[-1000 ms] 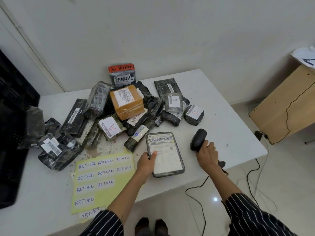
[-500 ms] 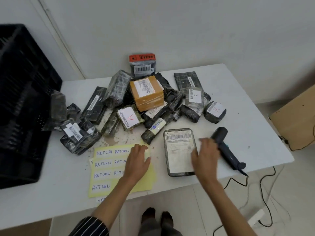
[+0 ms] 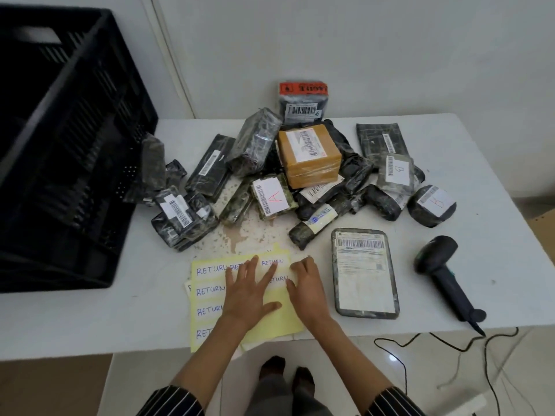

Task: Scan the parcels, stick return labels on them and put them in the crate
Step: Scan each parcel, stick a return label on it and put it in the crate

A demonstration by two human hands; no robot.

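A yellow sheet of RETURN labels (image 3: 207, 291) lies at the table's front edge. My left hand (image 3: 249, 292) presses flat on it with fingers spread. My right hand (image 3: 307, 285) touches the sheet's right edge with bent fingertips; no pinch is visible. A flat grey parcel (image 3: 365, 273) with a barcode label lies face up just right of my right hand. The black scanner (image 3: 441, 273) lies on the table further right, held by nobody. The black crate (image 3: 60, 151) stands on the left. A pile of wrapped parcels (image 3: 258, 142) sits behind the sheet.
A brown box (image 3: 309, 157) tops the pile, with parcels marked A (image 3: 271, 196) and B (image 3: 432, 204) around it. The white table (image 3: 480, 163) ends close to my body. The scanner cable (image 3: 444, 343) trails over the floor at the right. A wall stands behind.
My right hand let go of the scanner, which now lies on the table, and moved left to the label sheet. My left hand left the flat parcel and now presses on the sheet.
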